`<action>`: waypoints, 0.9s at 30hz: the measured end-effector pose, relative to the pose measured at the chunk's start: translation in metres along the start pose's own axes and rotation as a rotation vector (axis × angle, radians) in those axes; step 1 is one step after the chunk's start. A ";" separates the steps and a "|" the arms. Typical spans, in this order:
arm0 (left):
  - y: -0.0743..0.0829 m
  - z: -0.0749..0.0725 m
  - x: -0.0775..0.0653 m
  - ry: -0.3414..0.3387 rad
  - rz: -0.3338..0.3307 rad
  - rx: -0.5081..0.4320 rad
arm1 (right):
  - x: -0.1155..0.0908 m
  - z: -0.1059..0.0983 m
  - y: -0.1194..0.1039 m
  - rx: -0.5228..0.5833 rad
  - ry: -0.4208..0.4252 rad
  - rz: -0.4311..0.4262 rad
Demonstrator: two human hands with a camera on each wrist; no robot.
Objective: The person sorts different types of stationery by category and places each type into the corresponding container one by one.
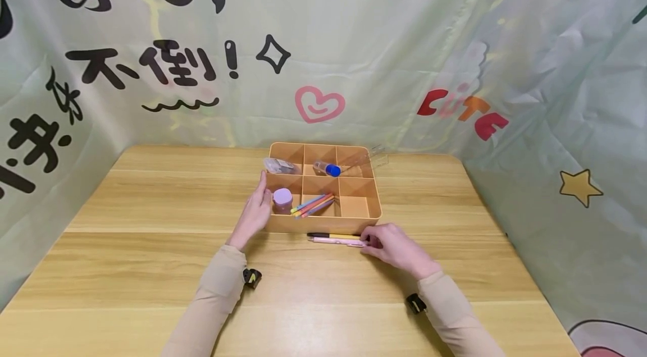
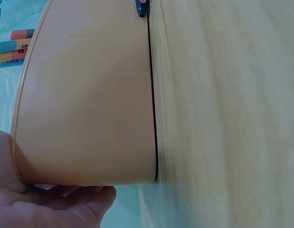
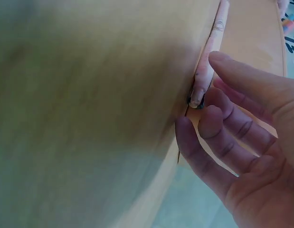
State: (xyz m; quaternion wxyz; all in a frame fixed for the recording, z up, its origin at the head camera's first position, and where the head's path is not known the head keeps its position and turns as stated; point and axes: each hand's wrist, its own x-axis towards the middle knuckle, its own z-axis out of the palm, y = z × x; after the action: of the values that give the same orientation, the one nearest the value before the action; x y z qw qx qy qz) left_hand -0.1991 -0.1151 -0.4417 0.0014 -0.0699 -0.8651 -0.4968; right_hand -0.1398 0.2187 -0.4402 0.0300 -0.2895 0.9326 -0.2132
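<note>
A tan six-compartment organizer box [image 1: 323, 225] stands on the wooden table. My left hand [image 1: 254, 212] grips its left side, thumb at the rim [image 2: 17, 102] and fingers along the outer end wall. Against the box's front wall lie a pink pen [image 1: 333, 241] and, behind it, a black-and-yellow pen [image 1: 343, 236]. At their right ends is my right hand [image 1: 396, 247], its thumb and loosely bent fingers spread around the pens. In the right wrist view the thumb tip overlaps the edge of the pink pen [image 3: 208, 61], while the other fingers stand apart from it.
Inside the box are a purple-lidded jar [image 1: 282, 200], several coloured markers [image 1: 315, 205], a clear packet [image 1: 279, 165] and a clear tube with a blue cap [image 1: 332, 169]. A transparent item [image 1: 376, 159] sticks out over the back right rim. Printed cloth [image 1: 384, 65] encloses the table.
</note>
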 end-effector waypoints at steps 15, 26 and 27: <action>0.001 0.000 0.000 -0.003 0.000 -0.010 | 0.006 -0.004 -0.006 -0.060 -0.049 -0.017; 0.002 0.000 -0.001 -0.006 0.001 -0.012 | 0.008 -0.010 -0.010 -0.024 -0.169 0.037; 0.002 0.000 -0.001 -0.005 0.001 -0.013 | 0.008 -0.010 -0.010 -0.013 -0.185 0.043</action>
State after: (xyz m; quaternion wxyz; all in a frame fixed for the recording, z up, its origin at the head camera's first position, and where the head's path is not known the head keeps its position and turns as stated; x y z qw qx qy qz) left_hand -0.1981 -0.1143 -0.4405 -0.0012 -0.0718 -0.8617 -0.5023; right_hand -0.1431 0.2111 -0.4263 0.1187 -0.2883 0.9331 -0.1790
